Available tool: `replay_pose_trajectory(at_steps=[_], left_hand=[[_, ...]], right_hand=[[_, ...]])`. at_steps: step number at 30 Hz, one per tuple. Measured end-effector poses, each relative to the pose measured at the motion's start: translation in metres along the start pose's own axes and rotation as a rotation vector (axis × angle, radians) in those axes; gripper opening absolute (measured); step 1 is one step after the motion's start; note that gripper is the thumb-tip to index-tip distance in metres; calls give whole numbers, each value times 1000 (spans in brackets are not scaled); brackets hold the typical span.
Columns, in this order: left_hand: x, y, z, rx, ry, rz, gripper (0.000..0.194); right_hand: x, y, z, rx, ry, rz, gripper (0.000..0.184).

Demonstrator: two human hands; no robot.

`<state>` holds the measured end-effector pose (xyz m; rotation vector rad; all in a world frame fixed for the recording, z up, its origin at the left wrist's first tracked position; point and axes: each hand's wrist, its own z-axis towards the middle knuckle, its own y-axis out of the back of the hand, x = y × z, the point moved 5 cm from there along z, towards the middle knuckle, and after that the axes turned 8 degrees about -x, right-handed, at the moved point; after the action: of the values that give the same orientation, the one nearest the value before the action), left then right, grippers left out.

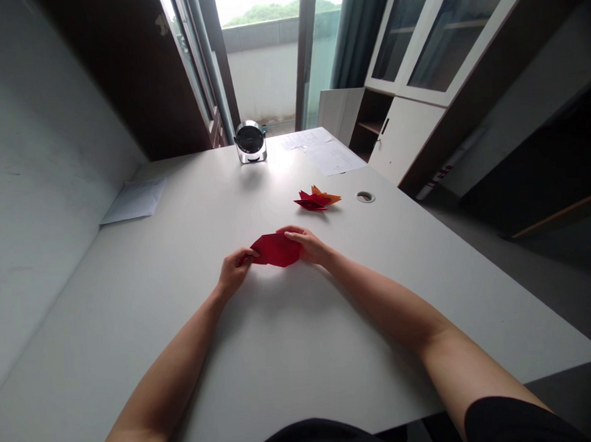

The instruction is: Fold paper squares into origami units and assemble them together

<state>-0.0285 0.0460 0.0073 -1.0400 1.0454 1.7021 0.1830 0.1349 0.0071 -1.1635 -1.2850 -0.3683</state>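
A red sheet of folded paper (278, 250) is held between my two hands, a little above the white table. My left hand (237, 267) pinches its left edge between thumb and fingers. On the right side my right hand (308, 243) grips the paper, thumb on the near face and fingers behind it, partly hidden. Beyond the paper, slightly to the right, lie folded paper pieces: a red one (312, 202) and an orange one (330, 197) overlapping it.
The white table (131, 311) meets a wall on the left. A round black-and-silver device (250, 141) stands at the far edge. Papers (334, 157) lie at the back right, more papers (134, 199) at the left. A cable hole (365, 197) sits near the right edge.
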Motion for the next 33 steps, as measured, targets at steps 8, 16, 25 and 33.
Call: replay_pose_trajectory(at_steps=[8,16,25,33], left_hand=[[-27,-4,-5,-4,-215,75,18],[-33,-3,-5,-53,-228,130,20],[-33,-4,-5,-45,-186,179,29],[-31,-7,-5,2,-176,144,29]], right_hand=[[-3,-4,4,59,56,-113,49],[-1,-12,2,27,219,-278,46],[0,-13,0,50,322,-546,50],[-4,-3,7,-49,422,-668,32]])
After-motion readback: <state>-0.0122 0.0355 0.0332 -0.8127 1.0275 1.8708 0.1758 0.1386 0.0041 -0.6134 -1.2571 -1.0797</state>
